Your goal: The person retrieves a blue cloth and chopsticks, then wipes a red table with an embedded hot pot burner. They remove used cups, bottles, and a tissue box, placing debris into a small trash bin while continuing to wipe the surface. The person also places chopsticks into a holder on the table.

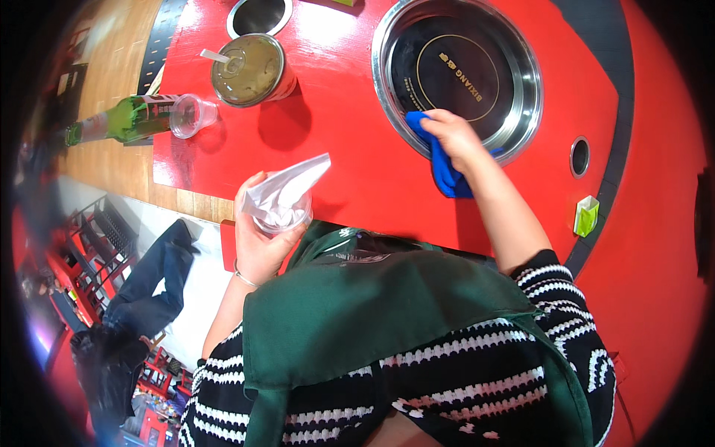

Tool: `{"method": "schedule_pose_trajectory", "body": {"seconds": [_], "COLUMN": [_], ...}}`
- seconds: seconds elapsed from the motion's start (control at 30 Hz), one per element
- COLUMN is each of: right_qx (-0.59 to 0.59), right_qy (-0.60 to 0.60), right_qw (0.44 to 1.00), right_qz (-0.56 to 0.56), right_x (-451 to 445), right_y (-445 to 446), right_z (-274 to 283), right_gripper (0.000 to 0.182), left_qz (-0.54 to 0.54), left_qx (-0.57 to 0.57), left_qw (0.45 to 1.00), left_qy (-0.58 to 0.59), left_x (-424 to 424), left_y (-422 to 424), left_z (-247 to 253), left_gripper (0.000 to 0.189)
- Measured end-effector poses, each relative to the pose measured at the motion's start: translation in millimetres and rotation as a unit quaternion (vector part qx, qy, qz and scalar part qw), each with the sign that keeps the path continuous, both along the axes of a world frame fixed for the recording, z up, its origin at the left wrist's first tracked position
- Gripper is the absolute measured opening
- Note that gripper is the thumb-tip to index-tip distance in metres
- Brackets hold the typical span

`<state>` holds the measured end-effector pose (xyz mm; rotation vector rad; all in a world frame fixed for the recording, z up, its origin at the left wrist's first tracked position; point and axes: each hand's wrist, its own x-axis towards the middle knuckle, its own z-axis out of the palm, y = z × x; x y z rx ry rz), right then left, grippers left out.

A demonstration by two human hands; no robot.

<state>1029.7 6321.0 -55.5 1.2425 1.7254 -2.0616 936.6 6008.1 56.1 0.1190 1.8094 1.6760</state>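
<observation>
My left hand holds a clear plastic cup stuffed with crumpled white paper or napkins, beside the edge of the red table. My right hand grips a blue cloth against the near left rim of a round steel well, which has a black induction hob set inside. Part of the cloth hangs over the rim onto the table.
A large lidded drink cup with a straw stands at the left, near a green glass bottle and another clear plastic cup. Two metal-rimmed holes are set in the table. A green-and-white packet lies right. Another person stands lower left.
</observation>
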Motion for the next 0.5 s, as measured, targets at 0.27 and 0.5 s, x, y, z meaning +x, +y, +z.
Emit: {"method": "schedule_pose_trajectory", "body": {"seconds": [0.27, 0.5], "right_qx": [0.255, 0.58], "right_qy": [0.095, -0.049], "right_qw": [0.912, 0.557], "right_qz": [0.306, 0.592], "right_x": [-34.6, -83.5], "right_y": [27.5, 9.8], "right_z": [49.5, 1.5], "right_gripper": [0.06, 0.045], "left_qz": [0.013, 0.028], "left_qx": [-0.044, -0.011], "left_qw": [0.999, 0.999], "left_qy": [0.018, 0.032], "left_x": [6.6, 14.0], "left_y": [-10.9, 1.5], "left_z": [-6.7, 1.3], "left_gripper": [0.075, 0.073]}}
